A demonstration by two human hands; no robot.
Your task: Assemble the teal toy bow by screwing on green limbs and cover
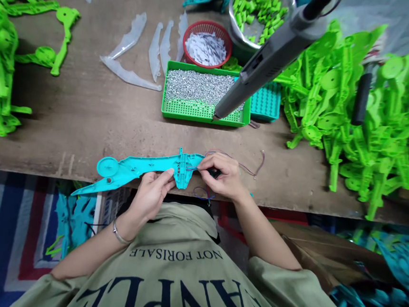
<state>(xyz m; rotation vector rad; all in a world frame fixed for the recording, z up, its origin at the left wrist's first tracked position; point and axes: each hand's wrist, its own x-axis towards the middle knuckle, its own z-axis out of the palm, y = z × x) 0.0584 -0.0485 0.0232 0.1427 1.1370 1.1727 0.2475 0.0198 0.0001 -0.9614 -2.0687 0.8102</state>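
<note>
1. Landmark: green tray (194, 118), on the worktop (80, 121).
2. Blue plastic part (148, 164): on my side of the tray, at the worktop edge.
3. My left hand (149, 192): grip closed round that part, thumb on top beside its crosspiece.
4. My right hand (224, 173): fingertips pinching thin wires (254, 174) at the part's end.
5. Grey screwdriver (266, 61): tip over the tray. Red basket (228, 46) just behind tray; bright-green parts (360, 92) heaped right of it.

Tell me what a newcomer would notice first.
Likely the bright green plastic parts heaped on the right of the bench. Next, the turquoise plastic piece in the left hand, the right hand at its end. A gray electric screwdriver slants over the green tray.
</note>
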